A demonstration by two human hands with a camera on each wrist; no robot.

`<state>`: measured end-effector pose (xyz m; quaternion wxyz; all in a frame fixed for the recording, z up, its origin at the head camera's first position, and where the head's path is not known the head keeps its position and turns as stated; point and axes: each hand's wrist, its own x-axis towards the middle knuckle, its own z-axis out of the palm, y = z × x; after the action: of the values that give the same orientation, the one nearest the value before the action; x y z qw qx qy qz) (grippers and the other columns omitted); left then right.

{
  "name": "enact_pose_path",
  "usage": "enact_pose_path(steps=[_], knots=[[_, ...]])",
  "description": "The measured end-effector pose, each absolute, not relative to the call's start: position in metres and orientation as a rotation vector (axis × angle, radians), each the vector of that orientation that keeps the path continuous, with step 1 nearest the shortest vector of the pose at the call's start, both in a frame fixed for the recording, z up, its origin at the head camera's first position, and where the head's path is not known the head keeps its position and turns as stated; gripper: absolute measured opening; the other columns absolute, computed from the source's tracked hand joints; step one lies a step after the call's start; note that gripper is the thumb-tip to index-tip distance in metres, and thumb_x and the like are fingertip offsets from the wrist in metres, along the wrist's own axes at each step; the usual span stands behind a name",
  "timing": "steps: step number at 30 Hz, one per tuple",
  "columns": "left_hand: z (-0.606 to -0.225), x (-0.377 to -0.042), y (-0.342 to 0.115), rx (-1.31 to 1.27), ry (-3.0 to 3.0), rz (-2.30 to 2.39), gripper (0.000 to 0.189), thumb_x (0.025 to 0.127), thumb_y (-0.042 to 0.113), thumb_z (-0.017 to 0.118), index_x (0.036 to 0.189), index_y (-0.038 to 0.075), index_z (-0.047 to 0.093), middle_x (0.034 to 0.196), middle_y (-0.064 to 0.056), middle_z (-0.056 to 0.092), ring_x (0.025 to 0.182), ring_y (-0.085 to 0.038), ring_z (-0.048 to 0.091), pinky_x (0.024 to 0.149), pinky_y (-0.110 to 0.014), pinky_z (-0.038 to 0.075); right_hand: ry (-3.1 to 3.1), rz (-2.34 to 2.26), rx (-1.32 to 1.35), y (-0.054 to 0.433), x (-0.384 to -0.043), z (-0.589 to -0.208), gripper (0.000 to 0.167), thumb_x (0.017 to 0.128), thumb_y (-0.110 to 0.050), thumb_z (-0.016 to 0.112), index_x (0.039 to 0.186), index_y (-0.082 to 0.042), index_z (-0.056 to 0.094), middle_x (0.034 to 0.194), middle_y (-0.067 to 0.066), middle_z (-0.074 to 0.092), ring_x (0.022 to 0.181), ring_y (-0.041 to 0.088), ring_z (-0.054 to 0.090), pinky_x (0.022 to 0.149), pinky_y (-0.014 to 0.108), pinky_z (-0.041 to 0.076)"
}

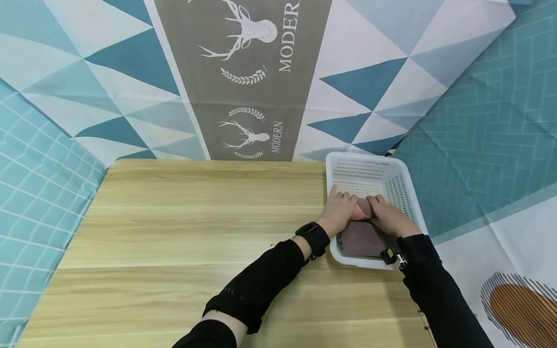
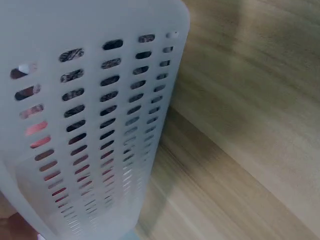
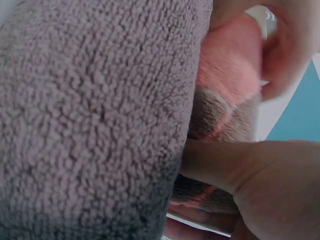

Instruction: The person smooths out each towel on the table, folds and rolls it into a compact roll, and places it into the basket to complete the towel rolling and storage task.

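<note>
A white perforated plastic basket [image 1: 329, 169] stands at the table's right end. Inside its near half lies a folded brown towel [image 1: 363, 239], whose fuzzy pile fills the left of the right wrist view. Just beyond it is a smaller folded towel in pink and brown [image 3: 230, 65]. My left hand [image 1: 337, 212] reaches over the basket's left rim and grips that towel's left end. At its other end my right hand [image 1: 391, 217] pinches it, the thumb on the near side facing the brown towel. The left wrist view shows mainly the basket's slotted side [image 2: 90, 30].
The wooden table [image 1: 183, 217] stretches left of the basket. Behind it hangs a patterned cloth [image 1: 261, 96] with deer heads and triangles. Teal fabric [image 1: 491, 130] borders the right side, close to the basket. A watch [image 1: 312, 237] is on the left wrist.
</note>
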<state>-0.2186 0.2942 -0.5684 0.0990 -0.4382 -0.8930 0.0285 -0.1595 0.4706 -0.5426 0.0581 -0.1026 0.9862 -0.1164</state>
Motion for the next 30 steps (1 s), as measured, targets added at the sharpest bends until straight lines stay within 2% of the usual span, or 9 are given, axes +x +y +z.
enact_pose_path(steps=[4, 11, 14, 16, 18, 23, 25, 28, 30], knots=[[-0.572, -0.215, 0.295, -1.314, -2.696, 0.059, 0.023, 0.101, 0.02, 0.055, 0.12, 0.016, 0.068, 0.109, 0.0, 0.069, 0.102, -0.016, 0.065, 0.112, -0.039, 0.032, 2.937, -0.367, -0.259, 0.477, -0.161, -0.546, 0.051, 0.088, -0.009, 0.073, 0.131, 0.009, 0.052, 0.115, 0.027, 0.059, 0.1, 0.039, 0.062, 0.083, 0.053, 0.05], [-0.576, -0.208, 0.299, -1.349, -2.713, 0.047, 0.021, 0.102, 0.019, 0.054, 0.105, 0.022, 0.074, 0.114, 0.003, 0.069, 0.107, -0.014, 0.063, 0.114, -0.037, 0.031, 2.852, -0.455, -0.216, 0.485, -0.166, -0.552, 0.017, 0.093, -0.006, 0.066, 0.109, -0.001, 0.068, 0.082, 0.006, 0.065, 0.069, 0.017, 0.054, 0.063, 0.036, 0.044], [-0.575, -0.206, 0.302, -1.369, -2.734, 0.072, 0.021, 0.103, 0.022, 0.053, 0.099, 0.023, 0.074, 0.108, 0.005, 0.071, 0.104, -0.012, 0.064, 0.115, -0.038, 0.029, 2.803, -0.459, -0.145, 0.487, -0.165, -0.553, 0.022, 0.096, -0.007, 0.062, 0.116, -0.002, 0.068, 0.081, 0.003, 0.065, 0.067, 0.014, 0.053, 0.062, 0.033, 0.044], [-0.576, -0.206, 0.305, -1.389, -2.75, 0.066, 0.02, 0.102, 0.027, 0.054, 0.098, 0.022, 0.074, 0.105, 0.006, 0.072, 0.102, -0.012, 0.065, 0.115, -0.037, 0.029, 2.795, -0.445, -0.143, 0.487, -0.164, -0.551, 0.019, 0.097, -0.008, 0.061, 0.113, -0.002, 0.069, 0.08, 0.003, 0.064, 0.066, 0.015, 0.052, 0.062, 0.032, 0.043], [-0.578, -0.209, 0.308, -1.407, -2.73, 0.045, 0.022, 0.102, 0.031, 0.053, 0.102, 0.022, 0.073, 0.107, 0.005, 0.071, 0.104, -0.012, 0.064, 0.114, -0.036, 0.031, 2.82, -0.384, -0.139, 0.486, -0.163, -0.545, 0.016, 0.096, -0.011, 0.062, 0.108, -0.001, 0.068, 0.083, 0.007, 0.064, 0.07, 0.02, 0.055, 0.064, 0.036, 0.045], [-0.581, -0.215, 0.313, -1.458, -2.653, -0.046, 0.031, 0.103, 0.035, 0.048, 0.122, 0.022, 0.069, 0.123, 0.002, 0.066, 0.119, -0.014, 0.058, 0.112, -0.034, 0.034, 2.836, -0.275, -0.099, 0.481, -0.159, -0.527, 0.032, 0.099, -0.019, 0.059, 0.118, 0.007, 0.062, 0.11, 0.027, 0.063, 0.097, 0.04, 0.062, 0.082, 0.053, 0.05], [-0.579, -0.215, 0.314, -1.49, -2.645, -0.086, 0.034, 0.103, 0.036, 0.049, 0.128, 0.021, 0.065, 0.131, 0.001, 0.062, 0.126, -0.015, 0.054, 0.112, -0.035, 0.034, 2.801, -0.313, -0.123, 0.482, -0.159, -0.524, 0.03, 0.1, -0.02, 0.057, 0.113, 0.007, 0.063, 0.103, 0.024, 0.064, 0.089, 0.036, 0.063, 0.078, 0.049, 0.051], [-0.574, -0.217, 0.316, -1.527, -2.645, -0.155, 0.041, 0.102, 0.038, 0.051, 0.137, 0.017, 0.058, 0.141, -0.002, 0.054, 0.133, -0.017, 0.048, 0.114, -0.038, 0.032, 2.779, -0.351, -0.185, 0.489, -0.16, -0.521, 0.02, 0.1, -0.018, 0.057, 0.09, -0.001, 0.063, 0.082, 0.011, 0.062, 0.07, 0.024, 0.054, 0.065, 0.039, 0.044], [-0.567, -0.221, 0.318, -1.523, -2.655, -0.22, 0.044, 0.101, 0.037, 0.052, 0.14, 0.015, 0.053, 0.143, -0.002, 0.051, 0.134, -0.018, 0.046, 0.115, -0.039, 0.031, 2.818, -0.347, -0.186, 0.496, -0.158, -0.519, 0.019, 0.098, -0.016, 0.06, 0.087, -0.001, 0.062, 0.081, 0.012, 0.061, 0.07, 0.025, 0.053, 0.065, 0.04, 0.044]])
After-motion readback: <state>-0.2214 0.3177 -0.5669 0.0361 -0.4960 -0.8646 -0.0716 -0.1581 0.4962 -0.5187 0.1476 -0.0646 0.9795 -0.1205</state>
